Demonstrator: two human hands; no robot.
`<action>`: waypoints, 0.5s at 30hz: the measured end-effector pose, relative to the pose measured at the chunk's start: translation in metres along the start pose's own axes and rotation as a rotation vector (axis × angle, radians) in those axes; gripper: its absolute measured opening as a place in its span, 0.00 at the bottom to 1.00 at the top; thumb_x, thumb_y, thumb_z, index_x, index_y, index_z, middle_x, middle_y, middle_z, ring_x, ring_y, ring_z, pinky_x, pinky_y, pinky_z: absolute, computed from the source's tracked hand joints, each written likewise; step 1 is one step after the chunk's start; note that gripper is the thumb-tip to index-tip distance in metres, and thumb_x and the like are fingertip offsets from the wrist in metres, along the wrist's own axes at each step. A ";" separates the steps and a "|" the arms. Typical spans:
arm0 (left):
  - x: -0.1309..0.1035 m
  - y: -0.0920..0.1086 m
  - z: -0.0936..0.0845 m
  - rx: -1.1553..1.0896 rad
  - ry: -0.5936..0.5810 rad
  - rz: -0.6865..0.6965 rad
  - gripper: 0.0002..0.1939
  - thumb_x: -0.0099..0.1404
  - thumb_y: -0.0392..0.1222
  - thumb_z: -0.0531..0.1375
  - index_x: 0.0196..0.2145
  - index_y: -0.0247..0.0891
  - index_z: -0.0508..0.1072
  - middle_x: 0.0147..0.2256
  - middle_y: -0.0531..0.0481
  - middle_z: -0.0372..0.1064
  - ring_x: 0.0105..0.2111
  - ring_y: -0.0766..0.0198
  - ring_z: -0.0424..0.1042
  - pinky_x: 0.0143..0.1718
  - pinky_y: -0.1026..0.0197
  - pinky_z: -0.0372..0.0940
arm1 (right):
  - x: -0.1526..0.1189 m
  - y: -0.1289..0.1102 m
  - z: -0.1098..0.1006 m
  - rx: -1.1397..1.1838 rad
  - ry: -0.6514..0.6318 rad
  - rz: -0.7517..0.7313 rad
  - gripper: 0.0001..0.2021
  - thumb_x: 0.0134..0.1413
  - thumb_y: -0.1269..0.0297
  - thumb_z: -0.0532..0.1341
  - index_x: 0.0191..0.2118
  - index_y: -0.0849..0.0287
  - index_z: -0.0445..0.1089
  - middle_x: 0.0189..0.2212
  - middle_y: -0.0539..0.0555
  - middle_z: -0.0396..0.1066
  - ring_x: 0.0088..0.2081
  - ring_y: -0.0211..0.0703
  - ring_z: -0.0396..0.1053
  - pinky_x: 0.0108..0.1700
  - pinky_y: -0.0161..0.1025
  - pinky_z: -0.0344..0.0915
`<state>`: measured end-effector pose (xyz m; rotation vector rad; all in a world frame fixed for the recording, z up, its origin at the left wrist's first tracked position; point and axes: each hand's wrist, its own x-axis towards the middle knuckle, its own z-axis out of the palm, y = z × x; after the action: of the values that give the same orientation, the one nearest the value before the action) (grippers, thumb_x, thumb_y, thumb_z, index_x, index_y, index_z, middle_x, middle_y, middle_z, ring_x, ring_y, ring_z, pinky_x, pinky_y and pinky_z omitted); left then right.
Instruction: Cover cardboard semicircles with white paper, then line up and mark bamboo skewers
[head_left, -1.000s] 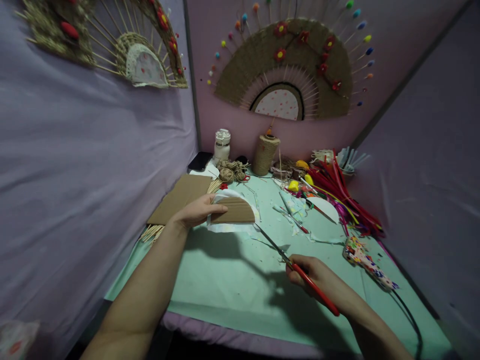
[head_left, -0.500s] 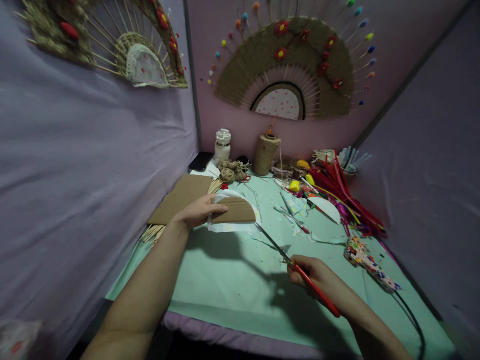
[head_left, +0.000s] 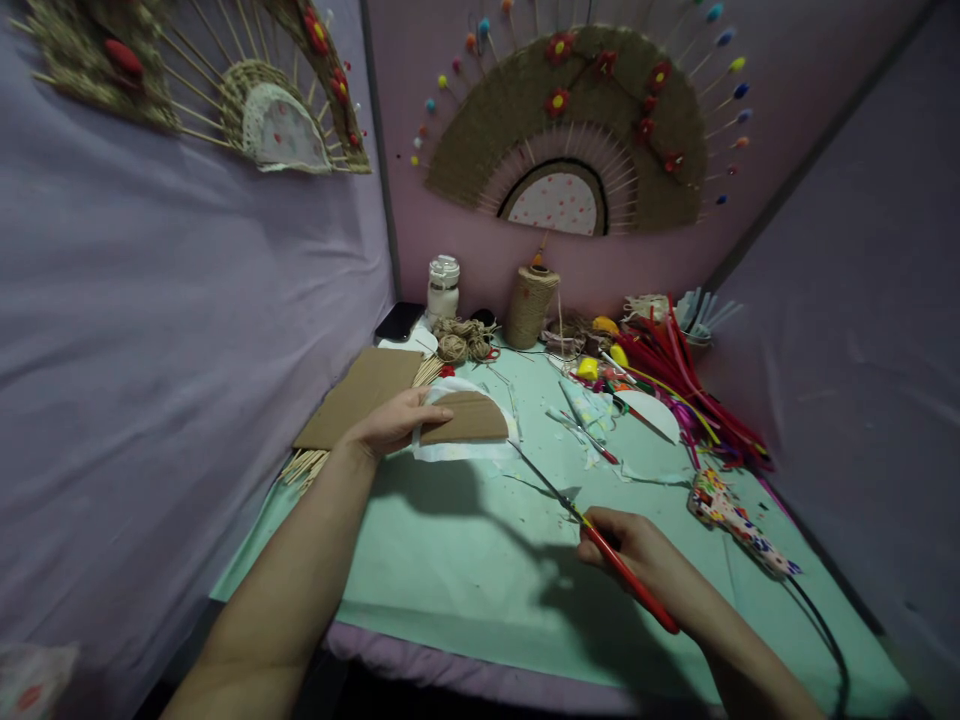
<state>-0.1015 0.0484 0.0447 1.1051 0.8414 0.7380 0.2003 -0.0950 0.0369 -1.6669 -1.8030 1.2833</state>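
Observation:
My left hand (head_left: pixel 401 418) pinches the left end of a cardboard half-circle (head_left: pixel 472 417), thumb on top. Behind the cardboard lies a white cloth piece (head_left: pixel 465 453), whose margin shows all around it. In my right hand (head_left: pixel 626 548) is a pair of scissors with red handles (head_left: pixel 637 585). Their blade tips touch or nearly touch the cloth at the lower right corner of the half-circle. Both hands are held above the green tabletop, over their shadows. Part of the scissor handles is hidden by my right fingers.
A brown cardboard sheet (head_left: pixel 367 395) lies on sticks at left. Twine spool (head_left: pixel 532 305), white jar (head_left: pixel 443 290) and phone (head_left: pixel 400 322) stand or lie at the back. Red pipe cleaners (head_left: pixel 675 370), cloth scraps (head_left: pixel 592 408) and a corded, patterned glue gun (head_left: pixel 739 520) are at right.
The view has shifted very slightly. The scissors and the cloth-backed cardboard stay almost where they were, both still held.

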 end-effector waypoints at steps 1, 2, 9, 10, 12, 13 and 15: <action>0.000 0.001 0.000 0.002 0.006 0.011 0.21 0.47 0.42 0.69 0.39 0.33 0.73 0.33 0.49 0.72 0.30 0.65 0.69 0.30 0.66 0.62 | -0.001 0.001 -0.001 -0.024 0.007 0.009 0.26 0.41 0.38 0.62 0.21 0.57 0.56 0.18 0.44 0.52 0.23 0.35 0.50 0.24 0.33 0.48; 0.000 0.001 -0.001 0.004 0.011 0.023 0.22 0.47 0.42 0.69 0.40 0.33 0.73 0.33 0.48 0.72 0.30 0.66 0.69 0.29 0.66 0.62 | -0.001 0.003 -0.002 -0.040 0.008 0.023 0.26 0.40 0.38 0.63 0.21 0.58 0.56 0.18 0.44 0.52 0.23 0.34 0.49 0.25 0.33 0.48; -0.006 0.001 0.005 0.109 -0.097 0.038 0.23 0.48 0.44 0.69 0.42 0.34 0.74 0.34 0.49 0.72 0.33 0.64 0.69 0.33 0.65 0.63 | -0.001 0.004 -0.008 0.200 0.127 0.041 0.23 0.50 0.40 0.58 0.26 0.57 0.58 0.19 0.46 0.59 0.20 0.34 0.54 0.21 0.33 0.50; -0.007 0.001 0.008 0.162 -0.160 0.034 0.23 0.48 0.44 0.69 0.42 0.34 0.74 0.34 0.48 0.73 0.34 0.64 0.69 0.34 0.64 0.63 | 0.002 -0.002 -0.007 0.286 0.116 -0.019 0.23 0.50 0.39 0.58 0.28 0.57 0.59 0.22 0.48 0.63 0.21 0.35 0.58 0.22 0.33 0.54; -0.009 0.001 0.016 0.294 -0.319 0.014 0.22 0.50 0.45 0.69 0.43 0.35 0.75 0.36 0.48 0.73 0.35 0.63 0.70 0.36 0.64 0.64 | 0.011 -0.014 -0.002 0.454 0.062 -0.173 0.25 0.46 0.37 0.60 0.32 0.56 0.59 0.30 0.53 0.70 0.28 0.41 0.66 0.28 0.37 0.62; -0.009 0.001 0.020 0.358 -0.397 0.001 0.21 0.52 0.45 0.68 0.43 0.36 0.75 0.36 0.48 0.73 0.35 0.62 0.70 0.36 0.64 0.64 | 0.016 -0.021 0.001 0.512 0.035 -0.232 0.25 0.44 0.38 0.62 0.32 0.56 0.59 0.32 0.54 0.70 0.31 0.43 0.68 0.32 0.38 0.64; -0.009 0.002 0.026 0.462 -0.528 -0.030 0.20 0.54 0.47 0.67 0.44 0.37 0.75 0.35 0.48 0.73 0.34 0.62 0.69 0.34 0.64 0.63 | 0.026 -0.033 0.010 0.551 0.006 -0.270 0.25 0.41 0.42 0.66 0.31 0.56 0.57 0.30 0.51 0.69 0.30 0.42 0.67 0.31 0.37 0.64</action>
<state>-0.0836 0.0291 0.0541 1.6046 0.5792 0.1977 0.1670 -0.0709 0.0500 -1.0890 -1.4289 1.4712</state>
